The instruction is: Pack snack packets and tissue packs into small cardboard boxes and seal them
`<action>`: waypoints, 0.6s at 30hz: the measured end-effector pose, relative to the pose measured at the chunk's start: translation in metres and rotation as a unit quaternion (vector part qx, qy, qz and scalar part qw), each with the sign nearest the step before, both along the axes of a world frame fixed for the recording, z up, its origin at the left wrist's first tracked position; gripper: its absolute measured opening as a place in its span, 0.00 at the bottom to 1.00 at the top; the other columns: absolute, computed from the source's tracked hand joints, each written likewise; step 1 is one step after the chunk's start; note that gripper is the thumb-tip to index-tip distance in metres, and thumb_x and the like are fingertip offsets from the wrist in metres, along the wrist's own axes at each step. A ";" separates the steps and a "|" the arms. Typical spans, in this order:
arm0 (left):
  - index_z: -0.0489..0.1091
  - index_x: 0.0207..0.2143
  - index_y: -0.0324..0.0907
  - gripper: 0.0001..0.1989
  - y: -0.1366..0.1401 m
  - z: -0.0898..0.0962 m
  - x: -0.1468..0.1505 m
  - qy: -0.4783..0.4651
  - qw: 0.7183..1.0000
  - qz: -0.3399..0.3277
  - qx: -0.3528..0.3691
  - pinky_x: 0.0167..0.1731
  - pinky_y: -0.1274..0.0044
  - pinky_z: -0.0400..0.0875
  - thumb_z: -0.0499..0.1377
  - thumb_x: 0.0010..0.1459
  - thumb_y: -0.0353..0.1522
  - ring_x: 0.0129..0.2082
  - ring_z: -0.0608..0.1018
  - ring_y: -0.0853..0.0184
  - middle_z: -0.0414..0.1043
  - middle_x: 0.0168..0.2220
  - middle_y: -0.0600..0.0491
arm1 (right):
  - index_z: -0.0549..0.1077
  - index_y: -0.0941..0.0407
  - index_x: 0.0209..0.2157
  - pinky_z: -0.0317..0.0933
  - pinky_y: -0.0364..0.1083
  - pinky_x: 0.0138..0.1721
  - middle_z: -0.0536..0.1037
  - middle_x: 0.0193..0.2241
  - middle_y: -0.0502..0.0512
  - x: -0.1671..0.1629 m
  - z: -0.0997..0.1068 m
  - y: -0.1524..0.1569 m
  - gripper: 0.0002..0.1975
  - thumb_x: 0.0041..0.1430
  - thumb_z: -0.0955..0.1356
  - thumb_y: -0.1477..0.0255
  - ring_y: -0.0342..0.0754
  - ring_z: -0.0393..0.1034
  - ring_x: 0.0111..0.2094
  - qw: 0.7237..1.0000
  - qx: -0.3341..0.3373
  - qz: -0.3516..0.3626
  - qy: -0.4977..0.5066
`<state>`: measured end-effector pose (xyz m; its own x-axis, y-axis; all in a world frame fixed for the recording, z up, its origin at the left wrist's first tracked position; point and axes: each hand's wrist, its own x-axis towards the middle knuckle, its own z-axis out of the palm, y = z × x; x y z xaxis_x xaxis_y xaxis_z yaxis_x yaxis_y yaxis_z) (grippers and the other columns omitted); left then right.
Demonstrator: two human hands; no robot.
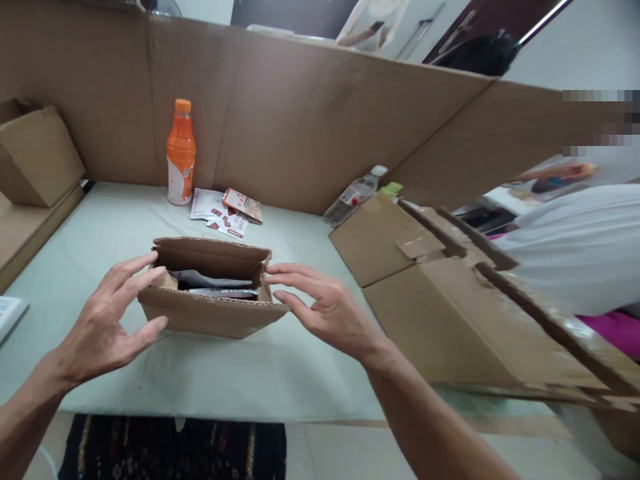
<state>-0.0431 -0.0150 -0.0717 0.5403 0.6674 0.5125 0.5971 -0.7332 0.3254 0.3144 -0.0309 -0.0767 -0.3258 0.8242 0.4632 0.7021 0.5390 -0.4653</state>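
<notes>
A small open cardboard box (210,317) stands on the pale green tabletop in front of me. Inside it are flat packets (215,280), grey and whitish, partly hidden by the box walls. My left hand (113,313) is at the box's left end, fingers spread, the fingertips close to its upper edge. At the right end, my right hand (320,303) has its fingers stretched out, their tips at or just beside the rim; whether they touch I cannot tell. Neither hand grips anything.
An orange drink bottle (181,157) stands behind the box, beside several printed packets (230,210). A clear bottle (356,197) leans near large cardboard boxes (440,313) on the right. Cardboard panels (300,120) wall off the back. Another person's white clothing (575,247) shows at right.
</notes>
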 end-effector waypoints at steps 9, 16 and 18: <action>0.72 0.60 0.43 0.24 0.044 0.029 0.018 0.075 0.986 -0.040 -0.144 0.65 0.50 0.68 0.58 0.66 0.43 0.69 0.67 0.46 0.65 0.69 0.41 | 0.80 0.53 0.51 0.76 0.53 0.50 0.85 0.47 0.55 -0.004 -0.004 0.016 0.27 0.59 0.60 0.85 0.50 0.80 0.48 0.994 -0.059 0.081 -0.042; 0.66 0.63 0.45 0.23 0.032 -0.010 0.024 -0.046 0.995 0.087 -0.028 0.65 0.55 0.70 0.59 0.68 0.38 0.66 0.71 0.52 0.67 0.65 0.43 | 0.74 0.49 0.60 0.68 0.60 0.61 0.76 0.63 0.59 0.004 -0.008 0.020 0.19 0.72 0.64 0.67 0.56 0.69 0.64 0.993 0.026 -0.027 0.113; 0.61 0.67 0.46 0.28 0.030 -0.018 0.023 -0.054 0.992 0.109 -0.021 0.65 0.53 0.70 0.60 0.67 0.39 0.68 0.68 0.50 0.62 0.68 0.42 | 0.64 0.48 0.70 0.66 0.63 0.63 0.68 0.69 0.62 0.003 -0.008 0.022 0.27 0.72 0.64 0.61 0.59 0.63 0.69 0.994 0.040 -0.029 0.096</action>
